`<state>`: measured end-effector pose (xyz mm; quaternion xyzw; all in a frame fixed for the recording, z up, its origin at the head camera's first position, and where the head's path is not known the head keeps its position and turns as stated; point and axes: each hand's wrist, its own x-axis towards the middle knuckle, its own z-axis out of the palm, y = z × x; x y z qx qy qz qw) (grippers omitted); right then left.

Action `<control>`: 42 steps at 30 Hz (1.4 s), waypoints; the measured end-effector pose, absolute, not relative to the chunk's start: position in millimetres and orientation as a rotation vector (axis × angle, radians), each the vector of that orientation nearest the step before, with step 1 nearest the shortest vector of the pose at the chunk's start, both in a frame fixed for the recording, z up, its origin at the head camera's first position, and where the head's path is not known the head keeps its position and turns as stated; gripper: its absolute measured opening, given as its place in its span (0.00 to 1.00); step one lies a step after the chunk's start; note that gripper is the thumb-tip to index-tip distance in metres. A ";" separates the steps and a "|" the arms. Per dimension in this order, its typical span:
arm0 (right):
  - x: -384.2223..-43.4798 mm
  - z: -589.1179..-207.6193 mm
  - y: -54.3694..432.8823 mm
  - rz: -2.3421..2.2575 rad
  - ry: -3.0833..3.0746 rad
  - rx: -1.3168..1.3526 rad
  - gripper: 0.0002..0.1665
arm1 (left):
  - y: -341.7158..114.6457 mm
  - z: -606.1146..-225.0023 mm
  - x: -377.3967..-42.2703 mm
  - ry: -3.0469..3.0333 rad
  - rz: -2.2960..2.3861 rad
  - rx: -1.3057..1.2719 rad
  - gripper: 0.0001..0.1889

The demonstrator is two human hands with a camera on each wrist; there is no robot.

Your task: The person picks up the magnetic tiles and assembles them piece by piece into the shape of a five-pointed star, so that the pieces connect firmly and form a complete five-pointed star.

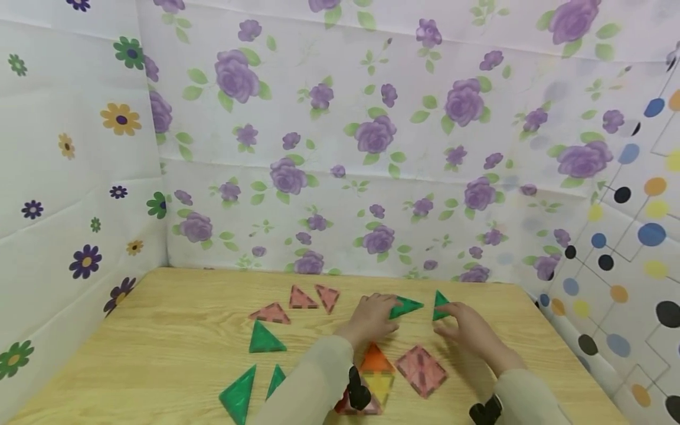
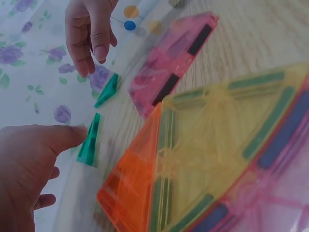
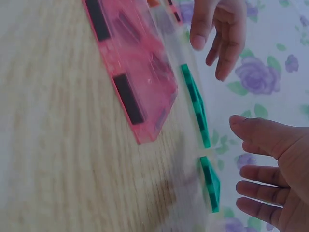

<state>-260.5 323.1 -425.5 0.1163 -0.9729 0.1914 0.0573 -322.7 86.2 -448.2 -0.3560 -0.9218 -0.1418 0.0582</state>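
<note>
Two green triangular tiles lie toward the back right of the table. My left hand [image 1: 372, 321] is at the longer green triangle [image 1: 409, 306], its fingers overlapping the left end. In the left wrist view its thumb stretches out straight, with the tip right at that tile. Beside the smaller green triangle [image 1: 440, 306] is my right hand [image 1: 467, 332]. Its thumb and fingers [image 3: 260, 193] are spread in the right wrist view, and nothing is between them. Nearer to me, an orange triangle [image 1: 376, 359] joins a yellow tile [image 1: 381, 385]. A pink tile square [image 1: 422, 370] lies to their right.
Several more translucent tiles lie to the left: pink triangles [image 1: 271, 313] at the back, green triangles [image 1: 264, 338] closer in. My left forearm partly covers one small green triangle [image 1: 275, 379]. Flowered sheets [image 1: 319, 147] stand behind the wooden table [image 1: 175, 330].
</note>
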 end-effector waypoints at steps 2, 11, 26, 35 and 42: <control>-266.4 -427.2 323.8 0.599 -2.963 0.324 0.27 | 84.4 -450.3 -325.3 -2.810 -0.408 -1.092 0.25; -292.7 -439.4 332.5 0.632 -2.998 0.219 0.28 | 81.5 -454.3 -330.9 -2.828 -0.344 -1.136 0.21; -302.0 -450.9 332.9 0.549 -3.069 0.174 0.29 | 88.0 -454.1 -331.0 -2.756 -0.100 -1.145 0.16; -300.7 -448.4 329.6 0.498 -3.080 0.178 0.26 | 88.3 -452.8 -326.7 -2.691 -0.023 -1.169 0.15; -298.4 -449.3 325.0 0.483 -3.059 0.230 0.23 | 87.2 -455.7 -324.4 -2.655 0.085 -1.200 0.15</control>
